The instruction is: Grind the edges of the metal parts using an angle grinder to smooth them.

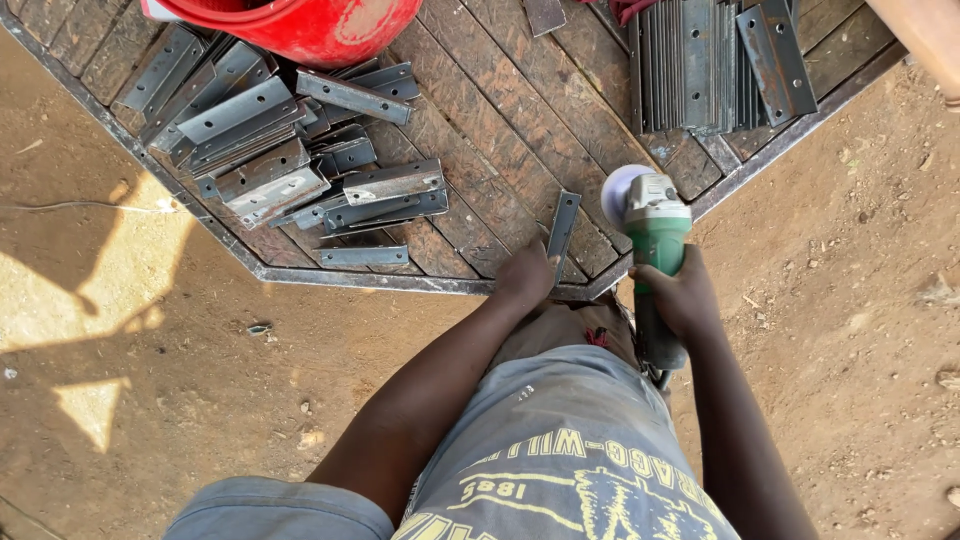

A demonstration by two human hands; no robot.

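Head view: one steel strip held down at the table edge, grinder beside it.

The left hand (527,272) presses closed on the near end of a flat metal strip (563,228) lying on the wooden table (500,130). At its three o'clock the right hand (683,292) wraps tight around a green angle grinder (652,235), disc just beside the strip; contact cannot be told. At ten o'clock lies a loose pile of strips (290,160) below a red bucket (320,25); at one o'clock a neat stack of strips (700,65). Judging by both heaps, the work looks midway.
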